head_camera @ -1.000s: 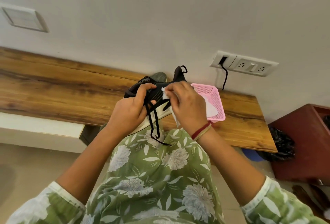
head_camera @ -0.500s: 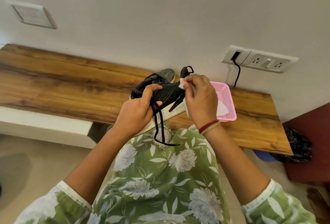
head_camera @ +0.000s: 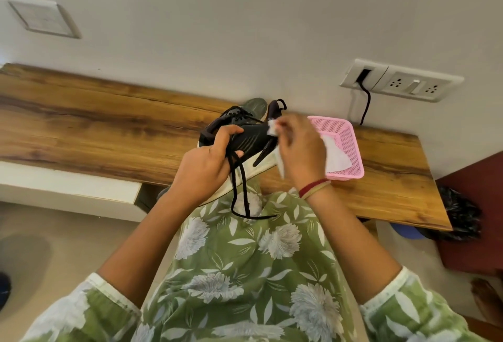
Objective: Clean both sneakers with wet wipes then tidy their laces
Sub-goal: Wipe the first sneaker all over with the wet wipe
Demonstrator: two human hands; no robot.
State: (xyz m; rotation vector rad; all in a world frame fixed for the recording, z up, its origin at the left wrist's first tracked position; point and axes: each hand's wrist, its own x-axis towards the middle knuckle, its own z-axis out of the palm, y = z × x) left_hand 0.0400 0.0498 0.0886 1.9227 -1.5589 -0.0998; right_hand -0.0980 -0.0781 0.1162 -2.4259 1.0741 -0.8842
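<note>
The left hand [head_camera: 202,170] grips the black sneaker [head_camera: 251,138] around its middle, fingers curled over the upper and thumb underneath, holding it in the air above the front edge of the counter [head_camera: 81,126], toward the counter's right half. The right hand [head_camera: 300,156] pinches a folded wet wipe [head_camera: 272,130] between thumb and fingertips and presses it against the shoe's heel end.

To do this stroke well, the left hand should hold the shoe firmly while the wipe is drawn along the ribbed side panel in one direction. The grooves are likely to trap grime, so a fresh fold of the wipe pushed into each one would help. The laces [head_camera: 239,189] hang loose in a long loop down to the lap; they are best left out of the wipe's path until tidying.

The upper looks like a soft, matte knit, the pale sole [head_camera: 262,168] smoother and firmer. The wipe is thin, limp and white. A second sneaker [head_camera: 254,104] lies behind on the counter, only its greyish toe showing. Near the counter's right end a pink plastic mesh basket [head_camera: 356,151] — rectangular, finely perforated — holds another white wipe [head_camera: 336,156]. The counter is glossy wood with a strong grain.
</note>
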